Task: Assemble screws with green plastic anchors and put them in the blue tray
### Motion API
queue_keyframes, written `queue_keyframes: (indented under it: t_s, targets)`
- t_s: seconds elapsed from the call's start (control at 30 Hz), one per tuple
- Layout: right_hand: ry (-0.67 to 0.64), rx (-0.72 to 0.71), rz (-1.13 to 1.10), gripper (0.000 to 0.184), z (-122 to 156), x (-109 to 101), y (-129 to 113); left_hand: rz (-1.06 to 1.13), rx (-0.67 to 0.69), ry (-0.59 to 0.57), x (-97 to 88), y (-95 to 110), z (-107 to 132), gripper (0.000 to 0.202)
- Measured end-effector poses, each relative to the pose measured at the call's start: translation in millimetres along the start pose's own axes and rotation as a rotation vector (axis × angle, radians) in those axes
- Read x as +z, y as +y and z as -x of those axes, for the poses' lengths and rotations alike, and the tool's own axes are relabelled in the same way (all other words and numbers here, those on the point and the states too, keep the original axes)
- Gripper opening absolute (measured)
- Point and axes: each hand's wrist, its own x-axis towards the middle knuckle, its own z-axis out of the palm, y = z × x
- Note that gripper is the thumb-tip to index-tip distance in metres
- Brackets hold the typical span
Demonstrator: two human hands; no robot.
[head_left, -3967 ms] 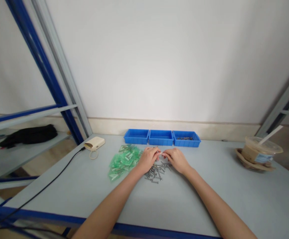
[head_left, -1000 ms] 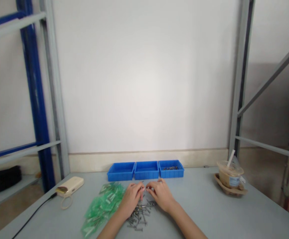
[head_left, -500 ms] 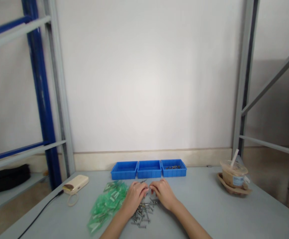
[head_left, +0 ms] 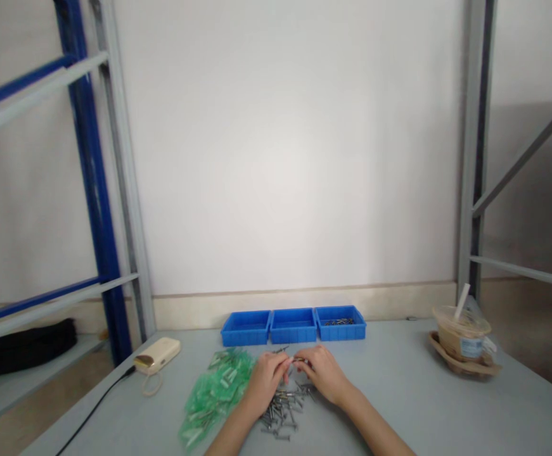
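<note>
My left hand (head_left: 266,381) is closed in a pinch, its fingertips almost meeting those of my right hand. Whatever it grips is too small and hidden to make out. Between thumb and forefinger, my right hand (head_left: 324,375) pinches a small dark screw (head_left: 299,360). Beneath and between both hands spreads a loose pile of metal screws (head_left: 282,408). Another screw (head_left: 281,349) shows just beyond my left fingers; whether it is held or lying there I cannot tell. Left of the pile lies a crumpled green plastic bag (head_left: 216,396) with more hardware inside.
Three blue bins stand in a row at the back: left bin (head_left: 246,337), middle bin (head_left: 293,335), and right bin (head_left: 342,332) holding screws. A cream power bank (head_left: 159,354) with a black cable lies left. A plastic cup (head_left: 461,335) sits in a cardboard holder at right.
The whole scene has shifted slightly right and down in view. My hands remain over the pile, fingertips close together, and a small dark screw now shows in my right fingers.
</note>
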Motion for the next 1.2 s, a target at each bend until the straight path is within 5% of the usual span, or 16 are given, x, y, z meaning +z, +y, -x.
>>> queue_keyframes:
  t_s: [0.3,0.5,0.67,0.87,1.2]
  targets:
    - [0.032,-0.099,0.168,0.025,-1.0,9.3,6.5,0.409,-0.137,-0.034,13.3,-8.2,-0.8,0.041]
    - [0.016,-0.077,0.076,0.032,2.0,10.1,1.5,0.329,-0.108,0.019,16.1,-11.3,-3.0,0.033]
    - [0.109,-0.003,0.027,0.021,4.7,8.0,-6.0,0.323,-0.159,0.079,13.2,-8.3,-2.0,0.037]
    - [0.123,-0.048,0.016,0.031,1.6,11.5,-2.2,0.218,-0.160,0.093,9.6,-5.0,-2.6,0.052]
    - [0.131,0.115,-0.038,0.027,2.7,12.5,-2.1,0.240,-0.262,0.070,14.4,-6.9,-1.0,0.059]
